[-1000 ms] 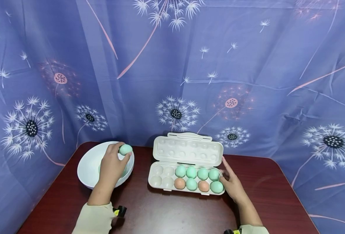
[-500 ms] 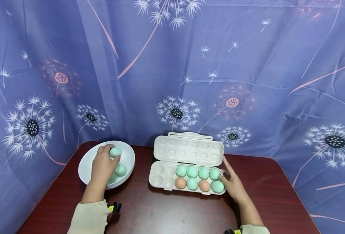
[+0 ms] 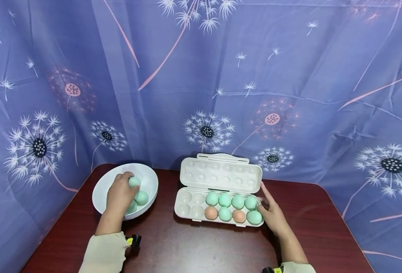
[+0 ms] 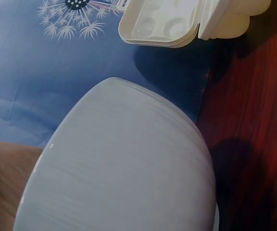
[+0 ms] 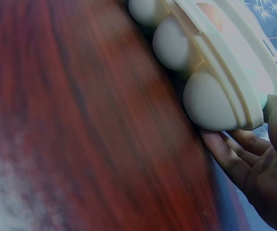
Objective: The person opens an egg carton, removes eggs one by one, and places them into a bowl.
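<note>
In the head view, my left hand [image 3: 120,194] reaches into the white bowl [image 3: 100,186], its thumb and fingers around a pale green egg [image 3: 135,182]. Close to the thumb lie two more green eggs [image 3: 141,197] in the bowl. The bowl's outer wall [image 4: 124,163] hides most of this hand in the left wrist view. My right hand [image 3: 275,218] grips the right end of the cream egg carton [image 3: 197,211]; its thumb is over the rim and its fingers are underneath, as the right wrist view shows. Several green eggs [image 3: 237,201] and two brown eggs [image 3: 211,213] sit in the carton.
The carton's lid [image 3: 221,176] stands open, tilted back toward the blue dandelion-print curtain [image 3: 167,113]. The carton's left cups hold no eggs. Beneath everything is a dark red wooden table [image 3: 194,250], with the curtain close along its back and sides.
My left hand has carried the green egg from above the bowl's right rim leftward and down among the other eggs in the bowl. The right hand has stayed at the carton's end.
</note>
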Action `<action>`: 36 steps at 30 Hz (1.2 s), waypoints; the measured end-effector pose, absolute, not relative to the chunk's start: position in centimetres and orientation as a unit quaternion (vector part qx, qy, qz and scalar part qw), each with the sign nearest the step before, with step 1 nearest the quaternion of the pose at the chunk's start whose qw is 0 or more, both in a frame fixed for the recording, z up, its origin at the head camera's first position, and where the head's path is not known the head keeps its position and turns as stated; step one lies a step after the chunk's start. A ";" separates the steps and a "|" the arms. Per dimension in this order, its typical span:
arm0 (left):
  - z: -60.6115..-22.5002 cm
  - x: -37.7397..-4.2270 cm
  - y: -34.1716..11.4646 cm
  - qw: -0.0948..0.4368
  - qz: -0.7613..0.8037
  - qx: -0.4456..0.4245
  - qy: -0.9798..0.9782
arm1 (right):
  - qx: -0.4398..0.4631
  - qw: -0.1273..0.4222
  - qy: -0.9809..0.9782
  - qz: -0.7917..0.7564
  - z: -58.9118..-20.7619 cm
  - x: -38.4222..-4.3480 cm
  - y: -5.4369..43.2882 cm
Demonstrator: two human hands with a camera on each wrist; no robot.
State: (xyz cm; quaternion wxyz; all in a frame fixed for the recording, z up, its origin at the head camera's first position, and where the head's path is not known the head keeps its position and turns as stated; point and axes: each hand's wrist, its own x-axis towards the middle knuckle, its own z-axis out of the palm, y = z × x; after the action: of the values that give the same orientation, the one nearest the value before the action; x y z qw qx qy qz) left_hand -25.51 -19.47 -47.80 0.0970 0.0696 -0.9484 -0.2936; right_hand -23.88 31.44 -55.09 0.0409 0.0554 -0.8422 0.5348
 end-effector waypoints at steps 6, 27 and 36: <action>-47.9 -25.5 -19.4 0.084 -0.287 0.066 -0.952 | 0.053 0.039 -0.843 0.534 -55.1 -24.0 31.4; -49.0 -26.1 -18.7 0.081 -0.259 0.040 -0.962 | 0.050 0.040 -0.848 0.526 -55.1 -24.1 31.5; -49.0 -26.0 -18.5 0.058 -0.250 0.041 -0.965 | 0.043 0.040 -0.849 0.525 -55.0 -23.9 31.4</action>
State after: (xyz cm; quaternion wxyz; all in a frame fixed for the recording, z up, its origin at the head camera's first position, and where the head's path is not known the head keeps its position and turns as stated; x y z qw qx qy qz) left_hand -26.00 -18.53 -49.01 0.0584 0.0412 -0.9655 -0.2504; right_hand -23.90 31.41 -54.99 0.0403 0.0429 -0.8488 0.5254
